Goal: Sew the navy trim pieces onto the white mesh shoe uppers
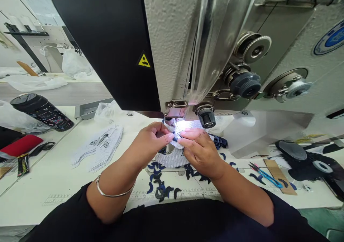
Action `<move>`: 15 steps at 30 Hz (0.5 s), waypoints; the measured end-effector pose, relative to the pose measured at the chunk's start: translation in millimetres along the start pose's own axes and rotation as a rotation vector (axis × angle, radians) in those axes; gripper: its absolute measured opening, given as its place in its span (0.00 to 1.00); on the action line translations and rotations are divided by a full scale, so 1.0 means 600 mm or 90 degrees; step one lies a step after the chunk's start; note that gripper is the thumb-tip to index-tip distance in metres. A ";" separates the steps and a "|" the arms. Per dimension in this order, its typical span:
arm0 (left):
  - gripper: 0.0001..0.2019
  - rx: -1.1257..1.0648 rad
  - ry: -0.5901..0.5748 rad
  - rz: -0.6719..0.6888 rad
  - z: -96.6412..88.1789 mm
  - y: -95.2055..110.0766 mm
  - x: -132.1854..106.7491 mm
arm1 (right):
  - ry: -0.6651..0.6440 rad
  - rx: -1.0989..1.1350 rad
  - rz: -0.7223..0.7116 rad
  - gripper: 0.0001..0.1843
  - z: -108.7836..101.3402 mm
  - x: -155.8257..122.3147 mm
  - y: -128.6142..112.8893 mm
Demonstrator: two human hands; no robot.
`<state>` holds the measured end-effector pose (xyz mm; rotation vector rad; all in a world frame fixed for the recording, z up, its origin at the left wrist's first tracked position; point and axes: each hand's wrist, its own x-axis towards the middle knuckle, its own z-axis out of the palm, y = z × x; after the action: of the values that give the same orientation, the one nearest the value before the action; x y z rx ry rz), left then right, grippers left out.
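Observation:
My left hand and my right hand meet under the needle area of a grey sewing machine. Both pinch a small dark blue trim piece between thumb and fingertips, on top of a white mesh fabric piece lying on the machine bed. A lamp glows just above the fingers. Several dark blue cut pieces lie scattered on the white table in front of the mesh piece. A silver bangle circles my left wrist.
A stack of white mesh pieces lies to the left. A black bottle and a red item sit at far left. Blue thread snips and a brown card strip lie to the right, beside black parts.

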<state>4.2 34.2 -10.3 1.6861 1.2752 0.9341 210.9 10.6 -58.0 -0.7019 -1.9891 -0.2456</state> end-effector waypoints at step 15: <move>0.10 -0.161 -0.029 -0.041 0.012 0.013 -0.007 | 0.006 0.000 0.016 0.22 0.000 0.002 -0.004</move>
<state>12.9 27.7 -6.8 1.4536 1.1238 0.9699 209.4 9.0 -56.7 -0.7243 -1.9702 -0.2344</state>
